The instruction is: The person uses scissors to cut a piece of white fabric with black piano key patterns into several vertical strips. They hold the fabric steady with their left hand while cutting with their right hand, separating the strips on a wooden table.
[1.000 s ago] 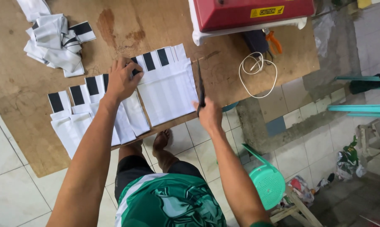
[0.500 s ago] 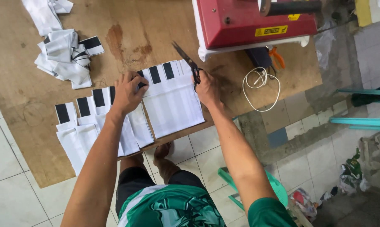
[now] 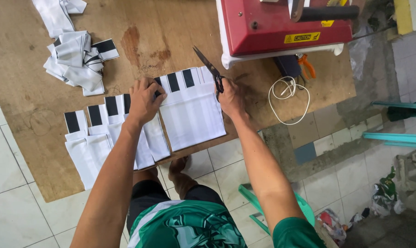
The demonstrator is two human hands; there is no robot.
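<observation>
The left hand [image 3: 145, 98] pressed flat on the limp, light white fabric pieces [image 3: 189, 115] while the right hand [image 3: 230, 97] gripped scissors [image 3: 209, 69].

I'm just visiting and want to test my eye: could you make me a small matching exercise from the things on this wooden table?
Things:
1. scissors
2. white cord
3. crumpled cloth pile
4. press machine

Descriptions:
A. red, at the table's far edge
B. held in the right hand
C. heaped beyond the left hand
D. coiled loosely on the board

Pairs: 1-B, 2-D, 3-C, 4-A
</observation>
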